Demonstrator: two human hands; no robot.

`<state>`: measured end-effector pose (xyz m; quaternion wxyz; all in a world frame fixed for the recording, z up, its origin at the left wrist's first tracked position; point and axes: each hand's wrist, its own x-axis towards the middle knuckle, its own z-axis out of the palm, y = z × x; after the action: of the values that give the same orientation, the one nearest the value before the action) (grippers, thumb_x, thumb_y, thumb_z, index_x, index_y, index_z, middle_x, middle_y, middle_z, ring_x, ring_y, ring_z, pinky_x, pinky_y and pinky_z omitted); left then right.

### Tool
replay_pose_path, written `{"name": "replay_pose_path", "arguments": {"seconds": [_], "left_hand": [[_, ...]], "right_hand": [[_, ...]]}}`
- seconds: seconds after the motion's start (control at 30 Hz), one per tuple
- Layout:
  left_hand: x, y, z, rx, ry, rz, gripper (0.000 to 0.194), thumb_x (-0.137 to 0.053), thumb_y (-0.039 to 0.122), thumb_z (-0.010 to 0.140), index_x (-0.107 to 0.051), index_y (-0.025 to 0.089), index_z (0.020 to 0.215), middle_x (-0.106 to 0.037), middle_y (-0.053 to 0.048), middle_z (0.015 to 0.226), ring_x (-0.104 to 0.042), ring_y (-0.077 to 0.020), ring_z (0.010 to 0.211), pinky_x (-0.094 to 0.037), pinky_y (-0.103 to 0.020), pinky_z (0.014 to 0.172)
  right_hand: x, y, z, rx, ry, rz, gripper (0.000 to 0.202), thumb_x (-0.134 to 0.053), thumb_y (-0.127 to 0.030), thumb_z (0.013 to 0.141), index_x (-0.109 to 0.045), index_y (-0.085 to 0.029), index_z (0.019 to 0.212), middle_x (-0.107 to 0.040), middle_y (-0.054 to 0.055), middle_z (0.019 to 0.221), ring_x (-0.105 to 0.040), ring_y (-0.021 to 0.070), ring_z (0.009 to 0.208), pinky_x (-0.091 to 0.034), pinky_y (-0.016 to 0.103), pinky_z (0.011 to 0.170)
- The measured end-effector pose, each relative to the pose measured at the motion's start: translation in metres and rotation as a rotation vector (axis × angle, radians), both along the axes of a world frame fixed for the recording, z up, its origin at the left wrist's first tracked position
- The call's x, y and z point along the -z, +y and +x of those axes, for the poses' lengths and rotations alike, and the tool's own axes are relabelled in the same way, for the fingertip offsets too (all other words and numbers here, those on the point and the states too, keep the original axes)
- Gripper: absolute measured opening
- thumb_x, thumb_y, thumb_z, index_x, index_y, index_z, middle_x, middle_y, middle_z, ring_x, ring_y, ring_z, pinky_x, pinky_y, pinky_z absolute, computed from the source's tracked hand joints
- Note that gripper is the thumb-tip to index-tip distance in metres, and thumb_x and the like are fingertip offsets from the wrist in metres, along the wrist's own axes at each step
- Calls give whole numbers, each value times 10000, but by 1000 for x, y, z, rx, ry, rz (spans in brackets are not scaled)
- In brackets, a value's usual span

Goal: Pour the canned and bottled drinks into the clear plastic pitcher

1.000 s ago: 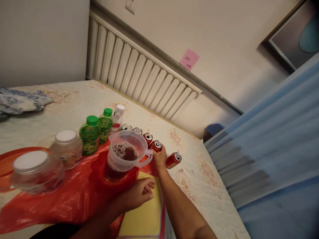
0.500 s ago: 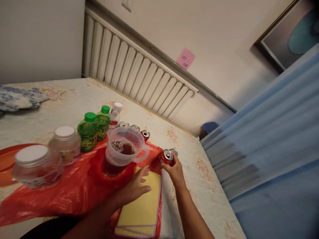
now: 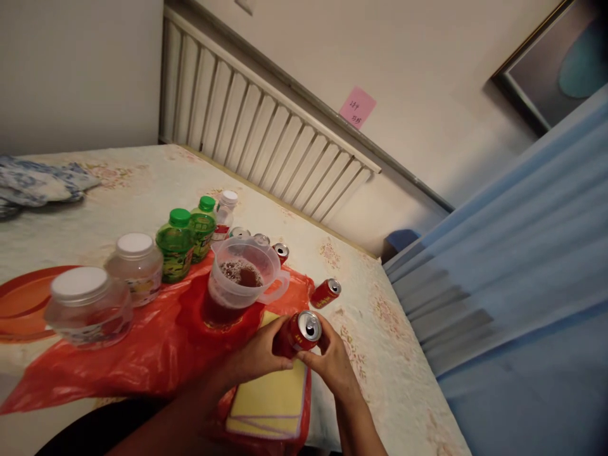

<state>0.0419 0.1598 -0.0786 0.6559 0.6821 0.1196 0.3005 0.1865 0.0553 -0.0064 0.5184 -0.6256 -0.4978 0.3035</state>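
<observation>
Between my two hands is a red drink can [image 3: 297, 339], tilted, with a dark opening in its silver top. My right hand [image 3: 332, 354] grips its right side, thumb at the front. From the left, my left hand [image 3: 263, 351] has its fingers and thumb around the can's other side. Below the can lies a folded yellow cloth [image 3: 268, 405]. A clear plastic measuring jug [image 3: 228, 288] with frothy dark liquid stands behind my left hand. Another red can [image 3: 325, 293] stands on the table beyond my right hand.
Left of the jug stand two green-capped bottles [image 3: 175, 247] and two white-lidded clear jars [image 3: 90, 310]. Several cans [image 3: 281, 253] and a white-capped bottle [image 3: 226, 212] are behind it. A red plastic sheet [image 3: 142, 361] covers part of the table; an orange tray [image 3: 23, 304] lies far left.
My right hand has brought the red can left and toward me, away from the other can. My left hand, open and free before, has closed on the can's left side.
</observation>
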Motion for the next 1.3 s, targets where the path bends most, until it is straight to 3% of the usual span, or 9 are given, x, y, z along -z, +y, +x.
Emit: {"name": "replay_pose_path", "arguments": {"seconds": [0.5,0.73,0.83,0.97,1.03,1.17,1.3], "left_hand": [[-7,-1,-20,-25,33,12,756,-691,108,609,-459,209,1321,-583,-63,1307,-554,-265,1167,-452,-379,1009],[-13,-1,-27,-16,32,7,758,-680,88,604,-458,211,1318,-581,-59,1308,-539,-267,1196,-427,-382,1041],[-15,0,-31,-22,51,-5,761,-682,86,597,-462,196,1317,-572,-72,1316,-526,-283,1216,-409,-391,1060],[-17,1,-39,0,38,-37,811,-688,79,582,-450,219,1344,-545,-61,1366,-489,-289,1268,-368,-403,1097],[-18,2,-44,19,18,-55,819,-686,78,585,-449,237,1352,-548,-45,1369,-487,-284,1273,-365,-403,1099],[-15,3,-50,4,29,-66,800,-691,83,575,-480,241,1330,-569,-40,1344,-500,-288,1263,-373,-412,1093],[-11,4,-54,10,29,-72,807,-708,96,564,-485,241,1326,-582,-37,1328,-512,-286,1251,-375,-422,1091]], "right_hand": [[-5,1,-17,-125,78,-29,749,-861,-317,642,-546,-225,1315,-618,76,1315,-558,288,1244,-428,427,1075],[1,3,-19,-127,62,-32,768,-857,-315,638,-538,-232,1332,-622,73,1309,-571,297,1227,-440,448,1063],[-1,2,-21,-115,55,-43,799,-869,-347,620,-538,-236,1338,-613,72,1322,-556,298,1245,-427,444,1075],[-8,4,-13,-200,136,-72,795,-860,-454,611,-563,-232,1315,-600,96,1340,-544,316,1255,-422,468,1068],[-9,11,-4,-178,208,-42,702,-818,-502,656,-597,-230,1264,-630,121,1295,-586,319,1202,-460,482,1020],[-4,43,7,15,279,90,479,-684,-532,795,-648,-188,1125,-710,145,1104,-671,285,1047,-506,474,946],[5,84,-4,51,216,176,489,-570,-584,852,-650,-167,1094,-702,145,1108,-678,268,1025,-524,449,917]]}}
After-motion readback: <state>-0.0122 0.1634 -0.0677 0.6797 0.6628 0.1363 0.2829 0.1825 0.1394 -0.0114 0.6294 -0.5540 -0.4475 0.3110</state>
